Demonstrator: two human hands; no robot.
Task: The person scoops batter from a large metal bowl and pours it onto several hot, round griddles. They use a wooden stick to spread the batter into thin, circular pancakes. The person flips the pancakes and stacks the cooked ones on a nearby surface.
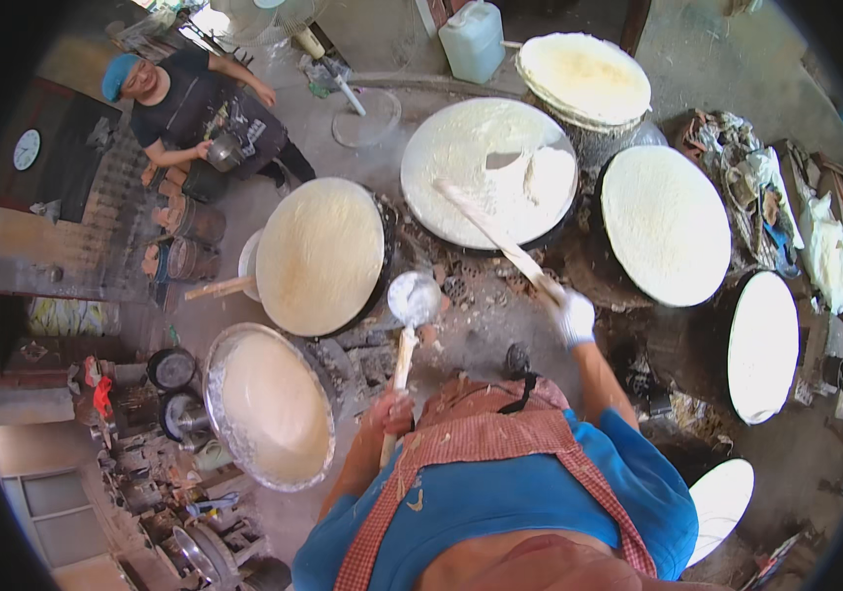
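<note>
In a white glove, my right hand (574, 319) grips a long wooden spatula (495, 235). Its far end lies on the pale batter of a large round griddle (458, 177). A dark bare patch and a thicker heap show in that layer, at its right side. My bare left hand (392, 412) is closed around the wooden handle of a ladle (414, 298). The ladle's metal bowl, coated with batter, hangs over the ground between the griddles. Left of this hand is a wide metal basin (270, 406) of creamy liquid batter.
More batter-covered griddles curve around me: one at left (322, 255), others at right (665, 225) and far right (763, 347). Behind stands a stack of pale round sheets (585, 77). A person (207, 111) holding a metal pot stands at upper left, near a pedestal fan (311, 44).
</note>
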